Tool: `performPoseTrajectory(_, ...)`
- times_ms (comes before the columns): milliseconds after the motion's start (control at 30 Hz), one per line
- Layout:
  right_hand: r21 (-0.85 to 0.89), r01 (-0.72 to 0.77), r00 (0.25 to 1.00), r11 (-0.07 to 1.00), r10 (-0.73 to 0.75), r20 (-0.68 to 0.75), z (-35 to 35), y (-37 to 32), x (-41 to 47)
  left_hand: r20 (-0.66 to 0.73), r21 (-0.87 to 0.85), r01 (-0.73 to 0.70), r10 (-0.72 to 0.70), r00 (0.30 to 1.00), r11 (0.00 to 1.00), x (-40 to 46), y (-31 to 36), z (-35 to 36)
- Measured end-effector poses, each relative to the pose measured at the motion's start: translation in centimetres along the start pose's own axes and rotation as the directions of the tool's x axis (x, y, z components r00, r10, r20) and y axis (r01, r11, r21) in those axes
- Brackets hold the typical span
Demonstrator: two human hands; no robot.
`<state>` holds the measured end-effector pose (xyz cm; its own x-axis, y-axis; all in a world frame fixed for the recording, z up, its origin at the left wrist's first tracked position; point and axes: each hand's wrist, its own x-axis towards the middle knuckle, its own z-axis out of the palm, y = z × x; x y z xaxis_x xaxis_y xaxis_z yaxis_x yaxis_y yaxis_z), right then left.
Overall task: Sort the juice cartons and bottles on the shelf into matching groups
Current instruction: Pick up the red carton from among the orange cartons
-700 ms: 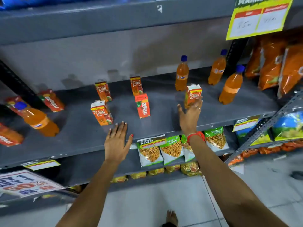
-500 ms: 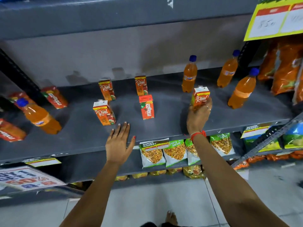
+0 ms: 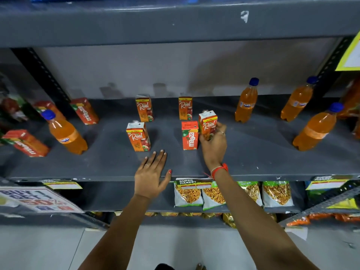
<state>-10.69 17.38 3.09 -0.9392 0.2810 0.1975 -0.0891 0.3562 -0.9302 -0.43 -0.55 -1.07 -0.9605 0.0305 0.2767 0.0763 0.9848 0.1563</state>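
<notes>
My right hand (image 3: 213, 145) grips a Real juice carton (image 3: 207, 123), held right beside an upright Maaza carton (image 3: 190, 135). Three other Real cartons stand on the grey shelf (image 3: 253, 160): front left (image 3: 138, 137), back left (image 3: 144, 108) and back middle (image 3: 185, 108). My left hand (image 3: 151, 175) lies flat and open on the shelf's front edge. Three orange bottles with blue caps stand at the right (image 3: 246, 101) (image 3: 298, 100) (image 3: 316, 127), and one stands at the left (image 3: 65, 132). More Maaza cartons sit at the far left (image 3: 84, 111) (image 3: 26, 143).
A dark perforated upright post (image 3: 41, 75) rises at the back left of the shelf. Snack bags (image 3: 214, 193) hang on the lower shelf below my arms. A promo sign (image 3: 37, 199) is fixed at the lower left, and a yellow price card (image 3: 350, 57) at the upper right.
My right hand closed on the Real carton that stood near the bottles and carried it left, up against the Maaza carton. My left hand stayed on the shelf edge.
</notes>
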Motion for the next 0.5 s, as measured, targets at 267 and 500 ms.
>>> performPoseTrajectory(267, 0.088, 0.003, 1.0, 0.996, -0.004, 0.006, -0.2, 0.5, -1.3, 0.012, 0.002, 0.01, -0.01, 1.0, 1.0, 0.0, 0.1, 0.2)
performPoseTrajectory(500, 0.006, 0.117, 0.993, 0.993, -0.117, 0.03, 1.7, -0.6, -4.9, -0.005, -0.004, 0.028, -0.028, 1.0, 1.0, -0.1, 0.2, 0.1)
